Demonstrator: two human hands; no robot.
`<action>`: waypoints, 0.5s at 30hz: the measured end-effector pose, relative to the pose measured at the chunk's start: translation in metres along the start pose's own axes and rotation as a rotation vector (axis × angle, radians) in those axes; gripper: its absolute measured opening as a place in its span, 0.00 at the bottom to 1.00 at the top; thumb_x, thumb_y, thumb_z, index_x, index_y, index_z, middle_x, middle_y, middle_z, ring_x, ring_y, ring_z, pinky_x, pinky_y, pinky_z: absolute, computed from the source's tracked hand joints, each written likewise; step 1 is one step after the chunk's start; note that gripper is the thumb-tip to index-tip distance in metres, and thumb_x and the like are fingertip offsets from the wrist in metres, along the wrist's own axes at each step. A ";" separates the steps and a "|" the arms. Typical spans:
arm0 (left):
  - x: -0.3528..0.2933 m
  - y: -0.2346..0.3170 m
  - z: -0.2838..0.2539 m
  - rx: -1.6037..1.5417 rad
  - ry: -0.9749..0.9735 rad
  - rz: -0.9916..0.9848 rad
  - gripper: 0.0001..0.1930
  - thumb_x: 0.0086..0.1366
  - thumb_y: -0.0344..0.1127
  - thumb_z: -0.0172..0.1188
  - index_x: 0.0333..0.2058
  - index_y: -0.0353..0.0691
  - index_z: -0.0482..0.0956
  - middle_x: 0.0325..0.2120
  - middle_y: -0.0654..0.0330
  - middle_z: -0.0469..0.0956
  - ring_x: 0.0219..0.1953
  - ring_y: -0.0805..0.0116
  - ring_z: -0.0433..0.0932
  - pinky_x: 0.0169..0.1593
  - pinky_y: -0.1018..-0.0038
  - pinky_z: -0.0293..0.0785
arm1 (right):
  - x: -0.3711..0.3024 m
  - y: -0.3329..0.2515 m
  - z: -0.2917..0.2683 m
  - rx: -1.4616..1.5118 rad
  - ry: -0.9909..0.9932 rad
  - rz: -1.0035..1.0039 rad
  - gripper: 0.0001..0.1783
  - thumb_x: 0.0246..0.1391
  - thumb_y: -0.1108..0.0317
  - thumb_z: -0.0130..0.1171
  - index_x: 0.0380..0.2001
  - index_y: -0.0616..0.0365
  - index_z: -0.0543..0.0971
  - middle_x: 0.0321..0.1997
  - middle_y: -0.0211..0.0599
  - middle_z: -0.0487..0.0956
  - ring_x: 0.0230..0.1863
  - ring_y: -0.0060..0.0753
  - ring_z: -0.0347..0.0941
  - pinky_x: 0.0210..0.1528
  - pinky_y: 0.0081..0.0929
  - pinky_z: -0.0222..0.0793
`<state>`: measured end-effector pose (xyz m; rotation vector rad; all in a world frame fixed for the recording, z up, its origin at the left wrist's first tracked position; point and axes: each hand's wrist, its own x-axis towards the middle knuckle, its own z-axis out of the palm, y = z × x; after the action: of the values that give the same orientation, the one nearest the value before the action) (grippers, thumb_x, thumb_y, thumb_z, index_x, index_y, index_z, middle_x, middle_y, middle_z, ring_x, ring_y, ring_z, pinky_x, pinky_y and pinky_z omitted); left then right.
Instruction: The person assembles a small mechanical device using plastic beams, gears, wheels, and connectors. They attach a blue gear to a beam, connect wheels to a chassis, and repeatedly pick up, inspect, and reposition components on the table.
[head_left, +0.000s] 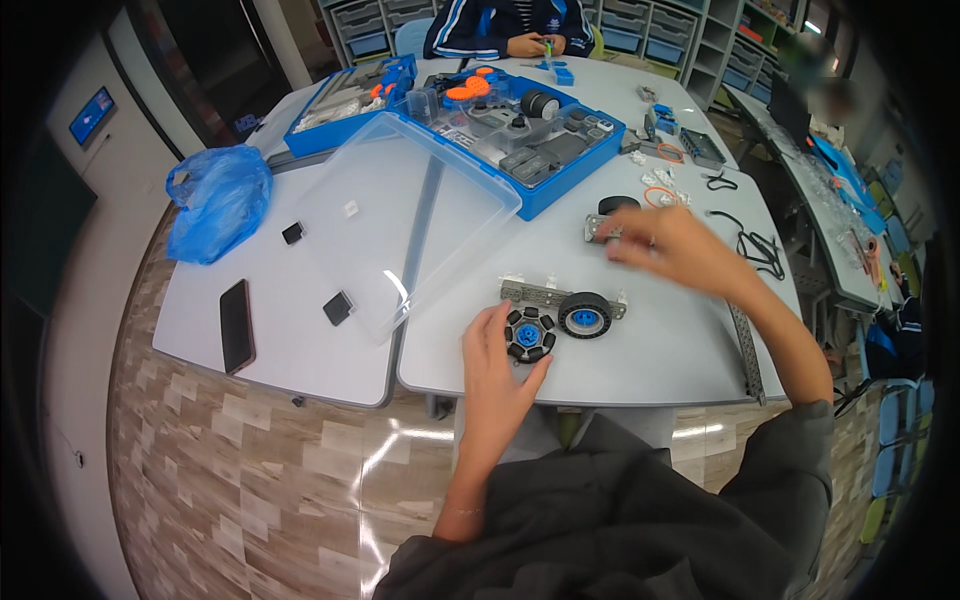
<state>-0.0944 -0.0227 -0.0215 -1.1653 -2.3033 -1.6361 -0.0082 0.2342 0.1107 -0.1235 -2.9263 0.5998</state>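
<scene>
My left hand (pixel 492 372) is closed round the rim of a black omni wheel (pixel 528 335) with small rollers and a blue hub. Beside that wheel, a black rubber-tyred wheel (pixel 585 316) with a blue hub sits against a grey perforated beam (pixel 540 296). White connector pieces show along the beam's upper edge. My right hand (pixel 672 250) is smeared by motion, so its grip is unclear. Its fingertips are nearest to a small grey metal part (pixel 597 228), with another black wheel (pixel 618 205) just behind it.
A blue parts case (pixel 560 190) and its clear lid (pixel 400 215) lie ahead. A blue plastic bag (pixel 220 205), phone (pixel 237 327) and small black module (pixel 339 308) are left. Black cables (pixel 762 250) and a long grey beam (pixel 746 350) lie right. A person (pixel 510 28) sits opposite.
</scene>
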 end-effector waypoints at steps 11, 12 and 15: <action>-0.002 0.006 -0.015 -0.269 -0.064 -0.035 0.36 0.49 0.28 0.73 0.59 0.37 0.70 0.52 0.52 0.74 0.53 0.56 0.74 0.56 0.65 0.72 | -0.069 -0.122 0.032 -0.137 -0.222 -0.503 0.18 0.56 0.62 0.64 0.45 0.60 0.75 0.37 0.40 0.74 0.36 0.40 0.75 0.37 0.33 0.72; -0.003 0.012 -0.018 -0.364 -0.074 -0.045 0.36 0.49 0.27 0.72 0.59 0.39 0.70 0.52 0.52 0.74 0.53 0.56 0.74 0.55 0.65 0.72 | -0.068 -0.121 0.033 -0.179 -0.072 -0.511 0.20 0.56 0.61 0.65 0.47 0.61 0.75 0.41 0.43 0.74 0.38 0.41 0.75 0.38 0.33 0.73; -0.015 0.036 -0.027 -0.282 -0.114 0.001 0.38 0.47 0.28 0.76 0.58 0.37 0.71 0.53 0.54 0.77 0.54 0.60 0.78 0.55 0.68 0.75 | -0.066 -0.121 0.045 -0.234 0.152 -0.417 0.28 0.54 0.61 0.67 0.55 0.62 0.73 0.53 0.48 0.73 0.44 0.45 0.75 0.41 0.32 0.74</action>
<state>-0.0709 -0.0485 0.0106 -1.3449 -2.1854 -1.9938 0.0438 0.0984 0.1093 0.3878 -2.7399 0.1755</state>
